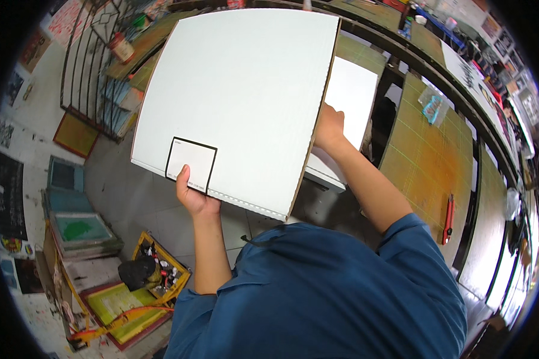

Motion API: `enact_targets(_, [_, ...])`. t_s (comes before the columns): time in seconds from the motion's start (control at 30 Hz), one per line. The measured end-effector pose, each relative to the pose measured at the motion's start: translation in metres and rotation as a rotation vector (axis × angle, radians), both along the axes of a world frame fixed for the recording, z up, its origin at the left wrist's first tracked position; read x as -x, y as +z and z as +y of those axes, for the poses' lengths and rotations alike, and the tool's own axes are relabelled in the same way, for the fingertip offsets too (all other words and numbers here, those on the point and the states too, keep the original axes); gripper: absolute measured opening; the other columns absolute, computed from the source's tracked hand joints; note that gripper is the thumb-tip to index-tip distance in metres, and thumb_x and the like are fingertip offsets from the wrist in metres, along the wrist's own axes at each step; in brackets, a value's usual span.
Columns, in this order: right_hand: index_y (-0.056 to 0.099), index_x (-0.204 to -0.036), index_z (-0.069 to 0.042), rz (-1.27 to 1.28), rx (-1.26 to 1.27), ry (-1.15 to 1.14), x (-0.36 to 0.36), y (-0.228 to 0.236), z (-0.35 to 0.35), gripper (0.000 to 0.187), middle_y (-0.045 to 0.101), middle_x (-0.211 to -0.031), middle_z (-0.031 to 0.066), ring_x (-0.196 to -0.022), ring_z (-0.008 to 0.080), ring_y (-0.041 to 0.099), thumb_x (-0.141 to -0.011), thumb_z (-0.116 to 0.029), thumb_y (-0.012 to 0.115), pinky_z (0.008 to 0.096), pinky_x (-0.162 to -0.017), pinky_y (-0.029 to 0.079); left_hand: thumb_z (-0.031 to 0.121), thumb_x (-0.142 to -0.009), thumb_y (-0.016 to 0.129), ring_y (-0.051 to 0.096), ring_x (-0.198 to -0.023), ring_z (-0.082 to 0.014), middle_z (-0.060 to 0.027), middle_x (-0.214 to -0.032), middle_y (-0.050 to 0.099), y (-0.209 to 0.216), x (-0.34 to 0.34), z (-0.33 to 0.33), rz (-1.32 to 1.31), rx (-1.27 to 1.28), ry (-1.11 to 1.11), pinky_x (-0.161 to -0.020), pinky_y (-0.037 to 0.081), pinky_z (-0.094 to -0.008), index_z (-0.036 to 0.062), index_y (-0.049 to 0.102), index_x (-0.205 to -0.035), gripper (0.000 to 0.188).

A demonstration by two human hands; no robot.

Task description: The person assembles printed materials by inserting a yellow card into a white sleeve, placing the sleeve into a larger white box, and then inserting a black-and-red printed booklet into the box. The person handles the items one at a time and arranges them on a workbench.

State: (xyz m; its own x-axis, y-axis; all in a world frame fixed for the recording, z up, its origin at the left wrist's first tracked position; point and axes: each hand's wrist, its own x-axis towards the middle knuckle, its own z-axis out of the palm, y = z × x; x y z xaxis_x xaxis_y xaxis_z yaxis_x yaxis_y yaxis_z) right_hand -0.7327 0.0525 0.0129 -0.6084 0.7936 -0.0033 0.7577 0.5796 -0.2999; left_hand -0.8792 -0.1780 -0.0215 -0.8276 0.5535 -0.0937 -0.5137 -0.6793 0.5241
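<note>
Left hand (196,198) clamping white panel (239,99) low, thumb uppermost, right hand (330,127) partly behind, grip unclear

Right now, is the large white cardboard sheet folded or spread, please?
Spread on its visible face: the large white cardboard sheet shows no crease across its middle. Whether it folds underneath, I cannot tell.

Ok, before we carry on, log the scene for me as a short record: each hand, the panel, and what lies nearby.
left hand: grips the lower edge of the white panel, thumb on its face
right hand: at the panel's right edge, fingers partly hidden; grip unclear
panel marking: black-outlined rectangle near the lower edge
behind panel: another white sheet, partly covered
worktop at right: red cutter, clear bag with blue contents
floor at lower left: yellow-framed box of mixed items
</note>
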Motion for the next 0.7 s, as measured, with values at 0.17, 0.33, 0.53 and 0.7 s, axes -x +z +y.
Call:
enact_targets(0.17, [0.06, -0.106, -0.006, -0.009, -0.122, -0.168, -0.015, -0.002, -0.003, 0.038, 0.048, -0.1, 0.012, -0.095, 0.0262, 0.047, -0.076, -0.03, 0.054, 0.0435, -0.077, 0.036, 0.02, -0.08, 0.051, 0.055, -0.104, -0.03, -0.0159, -0.114, 0.055, -0.001, -0.003, 0.027, -0.009, 0.074, -0.051, -0.09, 0.046, -0.0426, -0.0025, 0.045, -0.12, 0.046])
enact_targets(0.33, [0.058, -0.11, -0.007, -0.009, -0.077, -0.249, -0.024, 0.003, -0.007, 0.041, 0.045, -0.105, 0.0125, -0.1, 0.0268, 0.043, -0.077, -0.03, 0.053, 0.0456, -0.081, 0.034, 0.02, -0.079, 0.051, 0.055, -0.105, -0.0287, -0.0152, -0.114, 0.055, 0.004, -0.004, 0.033, -0.005, 0.085, -0.142, -0.089, 0.046, -0.0414, -0.0023, 0.047, -0.118, 0.045])
enact_targets(0.53, [0.057, -0.112, -0.009, -0.015, -0.102, -0.263, -0.034, 0.007, -0.008, 0.044, 0.046, -0.108, 0.0131, -0.103, 0.0276, 0.044, -0.075, -0.031, 0.056, 0.0468, -0.085, 0.035, 0.019, -0.079, 0.054, 0.057, -0.101, -0.0289, -0.0133, -0.111, 0.057, 0.016, -0.003, 0.044, -0.059, 0.133, -0.178, -0.088, 0.047, -0.0421, -0.0001, 0.049, -0.117, 0.042])
enact_targets(0.7, [0.055, -0.113, -0.001, 0.37, 0.159, -0.12, -0.086, 0.009, 0.016, 0.062, 0.052, -0.109, 0.0191, -0.095, 0.0313, 0.055, -0.064, -0.033, 0.076, 0.0372, -0.081, 0.047, 0.019, -0.078, 0.055, 0.057, -0.1, -0.0279, -0.0112, -0.11, 0.058, 0.017, 0.0, 0.049, -0.1, 0.168, -0.195, -0.087, 0.047, -0.0409, 0.001, 0.051, -0.115, 0.042])
